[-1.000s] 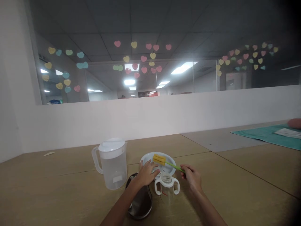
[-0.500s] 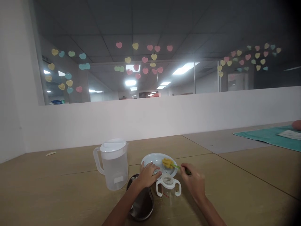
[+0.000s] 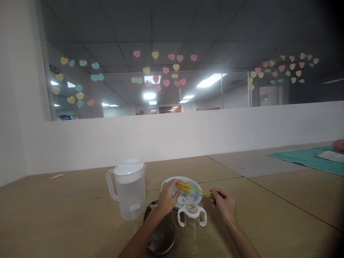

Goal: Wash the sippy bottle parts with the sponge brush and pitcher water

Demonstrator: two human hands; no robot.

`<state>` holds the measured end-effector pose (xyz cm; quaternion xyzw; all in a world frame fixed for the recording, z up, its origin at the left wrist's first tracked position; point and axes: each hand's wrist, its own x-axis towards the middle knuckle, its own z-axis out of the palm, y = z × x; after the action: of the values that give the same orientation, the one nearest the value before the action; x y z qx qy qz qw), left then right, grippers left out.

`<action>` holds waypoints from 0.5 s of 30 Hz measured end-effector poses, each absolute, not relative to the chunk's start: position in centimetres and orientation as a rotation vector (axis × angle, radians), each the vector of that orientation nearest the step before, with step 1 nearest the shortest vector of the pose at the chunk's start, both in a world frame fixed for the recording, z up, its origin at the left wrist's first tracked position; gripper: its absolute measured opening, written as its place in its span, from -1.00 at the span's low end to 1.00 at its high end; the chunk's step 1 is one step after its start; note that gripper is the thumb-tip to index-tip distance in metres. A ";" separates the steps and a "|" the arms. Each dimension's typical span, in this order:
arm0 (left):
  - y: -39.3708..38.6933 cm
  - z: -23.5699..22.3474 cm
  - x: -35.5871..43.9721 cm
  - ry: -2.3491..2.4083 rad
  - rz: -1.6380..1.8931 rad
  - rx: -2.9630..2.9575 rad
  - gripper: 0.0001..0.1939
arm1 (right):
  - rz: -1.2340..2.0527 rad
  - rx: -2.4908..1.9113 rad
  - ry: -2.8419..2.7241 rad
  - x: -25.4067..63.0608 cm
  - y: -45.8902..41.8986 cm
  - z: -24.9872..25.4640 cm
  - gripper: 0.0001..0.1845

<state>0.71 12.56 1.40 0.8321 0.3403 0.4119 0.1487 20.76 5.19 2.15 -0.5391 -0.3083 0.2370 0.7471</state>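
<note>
My right hand [image 3: 224, 205] pinches the thin green handle of a bottle brush [image 3: 184, 186], whose yellow sponge head points left over a white plate [image 3: 198, 197]. At the tip of that sponge, my left hand [image 3: 168, 196] closes its fingers on it, thumb below. Below the brush stands a clear baby bottle [image 3: 192, 224] with a white two-handled collar and an uncovered mouth. A small white ring [image 3: 182, 200] shows at the plate's near edge, behind the bottle. Under my left forearm lies a dark, shiny metal kidney-shaped dish [image 3: 162, 238], partly hidden.
A lidded translucent pitcher [image 3: 131, 191] stands left of the plate, its handle to the left. A teal cloth [image 3: 295, 157] lies at the far right, with part of another person's hand [image 3: 338, 144] at its edge. A white wall [image 3: 174, 136] rises behind the table.
The brush's sponge head has shifted left across the plate to my left hand. My left fingers have lifted from the plate and come onto the sponge; more green handle shows.
</note>
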 end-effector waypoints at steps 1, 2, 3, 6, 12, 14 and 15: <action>12.5 1.8 0.7 0.944 1.243 2.369 -0.59 | 0.577 -1.135 -0.663 20.7 5.4 2.1 -0.80; 12.4 2.2 0.7 0.909 1.292 2.343 -0.58 | 0.621 -1.100 -0.657 20.7 5.5 2.0 -0.80; 12.3 2.8 0.6 0.870 1.333 2.310 -0.57 | 0.650 -1.077 -0.651 20.7 5.6 2.0 -0.80; 11.7 4.6 0.2 0.742 1.433 2.165 -0.62 | 0.743 -1.013 -0.639 20.7 5.7 2.1 -0.79; 10.3 7.2 -1.0 0.801 1.452 2.112 -0.68 | 0.999 -0.761 -0.620 20.2 5.4 2.3 -0.74; 10.1 7.5 -1.4 0.857 1.369 2.153 -0.69 | 1.006 -0.699 -0.633 20.1 5.3 2.3 -0.72; 10.1 7.7 -1.6 0.872 1.327 2.178 -0.69 | 0.995 -0.689 -0.646 20.0 5.3 2.3 -0.72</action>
<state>-1.58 10.12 7.65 0.7880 0.3154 0.4802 0.2213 20.01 5.25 2.27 -0.3181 -0.2982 0.4594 0.7739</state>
